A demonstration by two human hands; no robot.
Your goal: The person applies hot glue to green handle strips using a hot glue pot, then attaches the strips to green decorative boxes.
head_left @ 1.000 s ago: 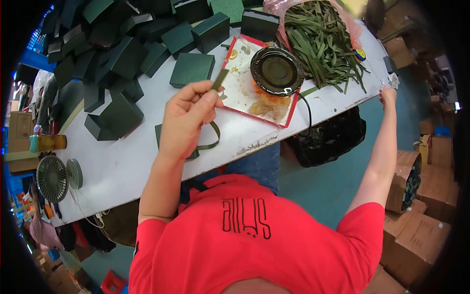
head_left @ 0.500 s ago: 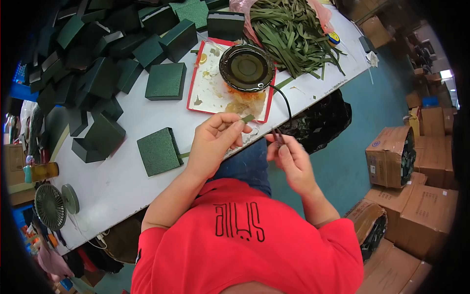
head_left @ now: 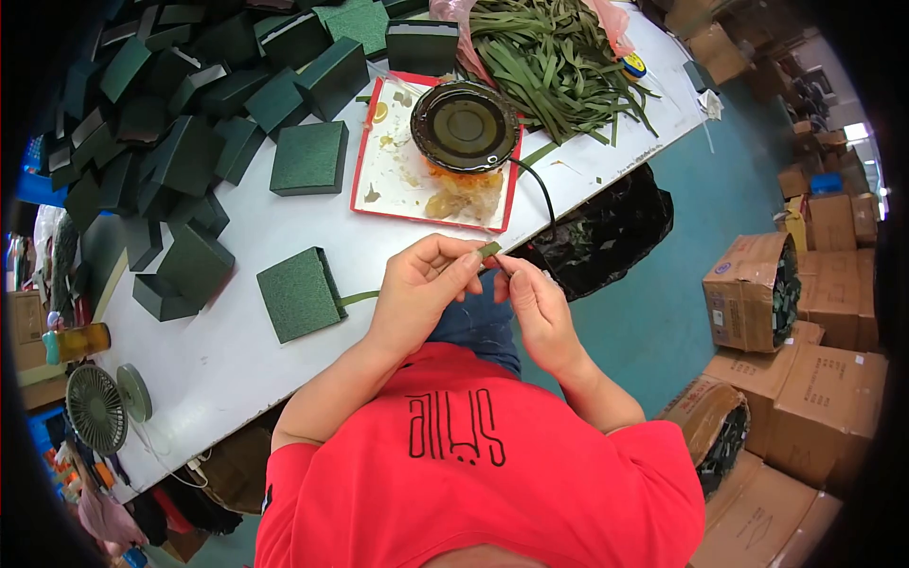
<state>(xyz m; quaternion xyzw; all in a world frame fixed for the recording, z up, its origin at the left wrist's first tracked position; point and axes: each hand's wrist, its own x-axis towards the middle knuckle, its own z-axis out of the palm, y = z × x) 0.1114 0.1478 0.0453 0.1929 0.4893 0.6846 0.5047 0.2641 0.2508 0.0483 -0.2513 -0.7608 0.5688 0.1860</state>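
My left hand [head_left: 431, 284] is closed in a pinch on a flat green ribbon [head_left: 356, 297], whose short end sticks out past the fingertips. The ribbon's other end runs left to a square dark green box [head_left: 299, 295] lying on the table. My right hand [head_left: 542, 317] is closed on a small dark pronged tool [head_left: 507, 261], mostly hidden by the fingers. Its tip is right at the ribbon's end, and both hands are close together before the table's front edge.
A round dark hot plate [head_left: 465, 126] with a black cord stands over a red-rimmed white tray [head_left: 355, 180] with amber residue. Many green boxes [head_left: 189, 156] pile up at left, and loose green ribbons [head_left: 559, 66] lie behind. Cartons [head_left: 824, 398] stand on the floor at right.
My right hand has moved left and brought the tool up to the ribbon's end. My left hand has shifted slightly down and right, and the view has turned a little.
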